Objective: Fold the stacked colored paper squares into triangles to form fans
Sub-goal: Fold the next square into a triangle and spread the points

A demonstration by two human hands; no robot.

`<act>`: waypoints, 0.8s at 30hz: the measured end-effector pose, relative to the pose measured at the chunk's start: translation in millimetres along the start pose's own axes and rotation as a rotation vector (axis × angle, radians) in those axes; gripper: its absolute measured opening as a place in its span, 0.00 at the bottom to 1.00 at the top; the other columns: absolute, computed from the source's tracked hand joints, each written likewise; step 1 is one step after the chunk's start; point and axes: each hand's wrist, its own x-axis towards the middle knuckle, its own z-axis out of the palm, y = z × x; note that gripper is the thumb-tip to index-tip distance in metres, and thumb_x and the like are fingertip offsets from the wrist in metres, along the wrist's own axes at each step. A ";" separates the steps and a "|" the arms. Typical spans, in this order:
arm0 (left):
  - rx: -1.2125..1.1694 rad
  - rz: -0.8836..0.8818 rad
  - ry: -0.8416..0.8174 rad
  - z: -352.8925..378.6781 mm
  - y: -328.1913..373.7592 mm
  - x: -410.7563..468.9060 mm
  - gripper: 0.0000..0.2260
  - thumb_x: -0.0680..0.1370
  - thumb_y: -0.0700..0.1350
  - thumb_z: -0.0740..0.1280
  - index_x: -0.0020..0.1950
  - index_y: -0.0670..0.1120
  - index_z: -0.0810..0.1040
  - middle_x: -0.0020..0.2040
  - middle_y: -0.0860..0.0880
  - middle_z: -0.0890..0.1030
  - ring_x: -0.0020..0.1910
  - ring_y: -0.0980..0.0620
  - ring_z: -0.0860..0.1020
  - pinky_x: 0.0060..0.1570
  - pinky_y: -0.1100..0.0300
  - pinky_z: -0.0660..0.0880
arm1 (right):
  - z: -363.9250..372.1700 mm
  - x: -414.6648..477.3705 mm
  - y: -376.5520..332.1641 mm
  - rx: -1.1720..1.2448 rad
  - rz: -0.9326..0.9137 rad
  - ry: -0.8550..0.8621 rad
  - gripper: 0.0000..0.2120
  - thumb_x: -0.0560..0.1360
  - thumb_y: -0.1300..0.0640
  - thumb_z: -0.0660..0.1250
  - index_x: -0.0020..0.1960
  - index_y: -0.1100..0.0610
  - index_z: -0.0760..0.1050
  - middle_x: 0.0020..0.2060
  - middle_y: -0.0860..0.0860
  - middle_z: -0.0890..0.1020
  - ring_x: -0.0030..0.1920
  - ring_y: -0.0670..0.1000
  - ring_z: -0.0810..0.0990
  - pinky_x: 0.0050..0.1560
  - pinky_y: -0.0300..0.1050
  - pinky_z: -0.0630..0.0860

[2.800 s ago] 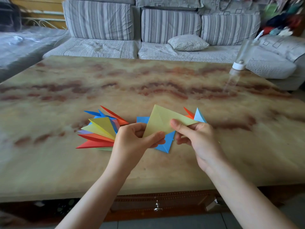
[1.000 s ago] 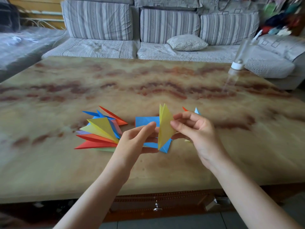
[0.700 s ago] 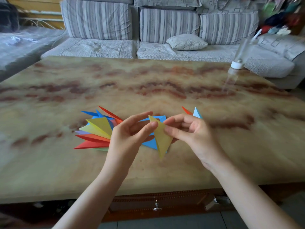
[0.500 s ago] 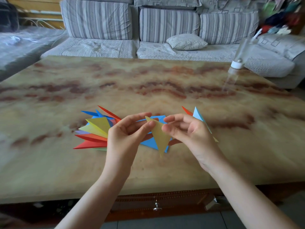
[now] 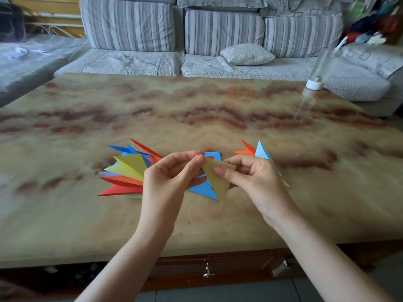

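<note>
I hold a yellow paper triangle [image 5: 216, 182] above the table [image 5: 65, 225], left hand [image 5: 165, 182] & right hand [image 5: 257, 179] pinching its top edge; I'd line up corners, then crease firmly.

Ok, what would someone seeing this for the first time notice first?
The left hand and right hand pinch a yellow paper triangle above the marbled table. Left of them lies a bright fan of folded triangles; a blue sheet lies under the hands.

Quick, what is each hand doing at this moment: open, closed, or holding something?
The left hand pinches the top corner of the yellow paper triangle.
The right hand pinches the same triangle at its side.
</note>
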 end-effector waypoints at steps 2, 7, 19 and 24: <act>0.006 0.004 0.006 0.2 0.1 -0.3 0.04 0.72 0.39 0.69 0.46 0.41 0.81 0.38 0.49 0.86 0.38 0.54 0.84 0.35 0.66 0.78 | -0.4 -0.2 -0.9 -0.001 -0.002 0.002 0.11 0.63 0.53 0.74 0.40 0.61 0.82 0.35 0.57 0.84 0.36 0.53 0.82 0.42 0.45 0.78; 0.058 0.022 0.004 0.1 -0.6 0.8 0.02 0.73 0.38 0.69 0.45 0.41 0.81 0.36 0.51 0.85 0.36 0.57 0.83 0.35 0.67 0.78 | -1.2 -0.3 -1.5 -0.029 -0.011 0.013 0.11 0.63 0.52 0.74 0.39 0.59 0.82 0.33 0.57 0.83 0.34 0.50 0.80 0.41 0.44 0.77; 0.079 0.059 0.049 -0.4 -3.6 1.7 0.02 0.72 0.38 0.71 0.40 0.42 0.78 0.34 0.51 0.84 0.33 0.56 0.82 0.34 0.65 0.78 | -2.7 -0.9 -1.9 0.095 0.057 0.062 0.12 0.60 0.50 0.74 0.40 0.56 0.83 0.37 0.52 0.85 0.40 0.49 0.82 0.52 0.48 0.78; 0.056 0.038 0.053 -0.4 -4.0 0.6 0.02 0.72 0.39 0.70 0.39 0.42 0.79 0.33 0.51 0.84 0.33 0.56 0.82 0.36 0.64 0.79 | -2.2 -0.1 -3.6 0.082 0.073 0.095 0.13 0.60 0.51 0.73 0.41 0.57 0.84 0.37 0.53 0.85 0.38 0.49 0.81 0.48 0.45 0.79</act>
